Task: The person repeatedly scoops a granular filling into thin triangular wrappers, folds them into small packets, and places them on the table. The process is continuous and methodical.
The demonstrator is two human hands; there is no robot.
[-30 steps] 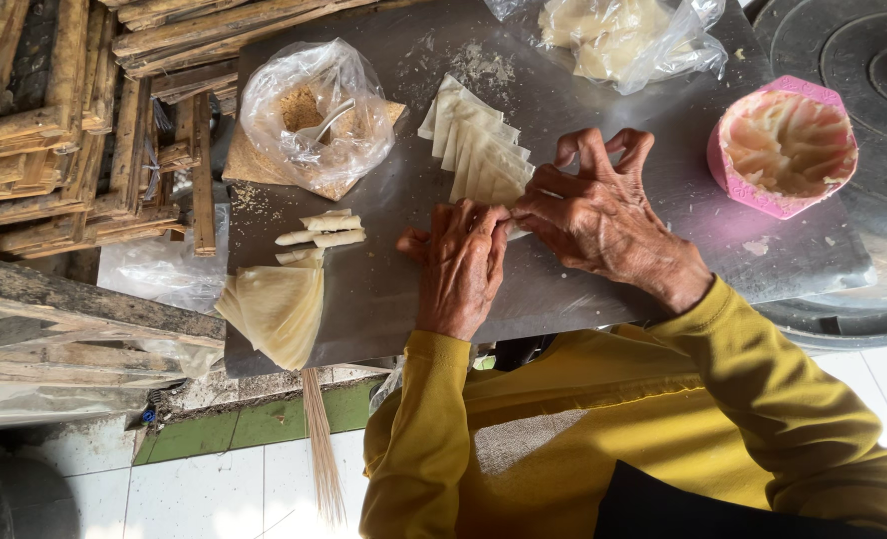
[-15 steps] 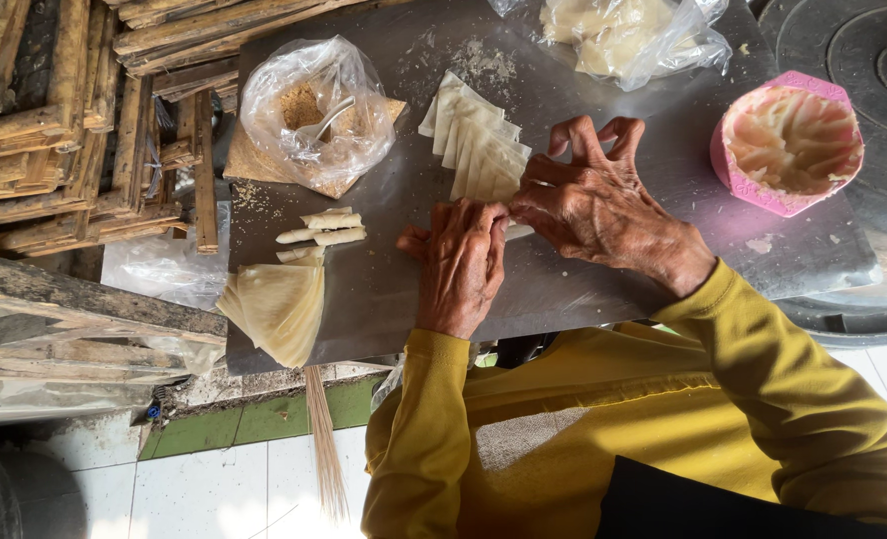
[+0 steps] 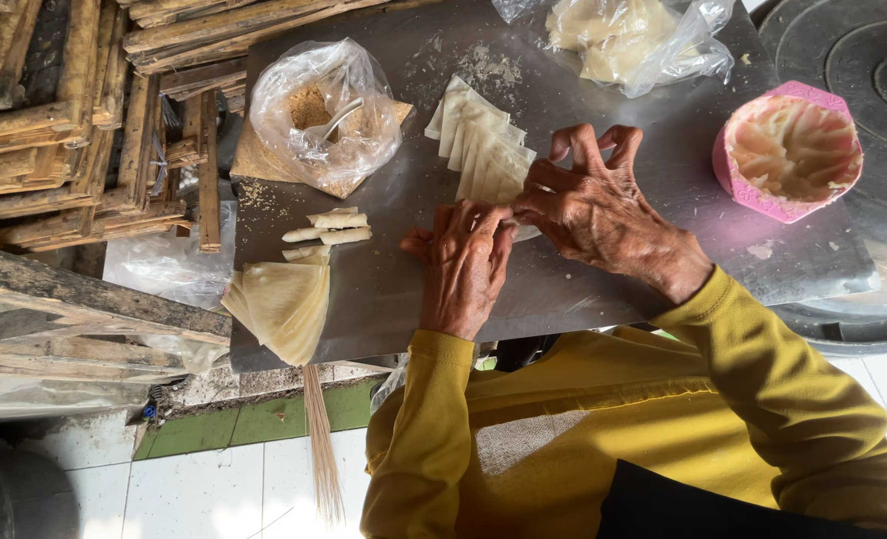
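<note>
My left hand [image 3: 465, 265] and my right hand [image 3: 598, 210] meet over a grey metal board [image 3: 583, 289], fingers pinched together on a pale dough wrapper, mostly hidden under them. A fanned row of cut wrapper sheets [image 3: 478, 145] lies just beyond the fingertips. Three small rolled pieces [image 3: 328, 228] rest to the left of my left hand. A folded stack of thin yellowish wrappers [image 3: 284, 304] hangs at the board's near left edge.
A plastic bag of brown filling with a spoon [image 3: 323, 110] sits at the board's far left. A bag of dough [image 3: 623, 40] lies at the far edge. A pink bowl [image 3: 788, 150] stands right. Bamboo frames [image 3: 54, 130] stack left; thin sticks [image 3: 318, 439] hang below.
My right hand has shifted slightly toward the wrapper row and its fingers have spread a little. My left hand stays in place on the wrapper.
</note>
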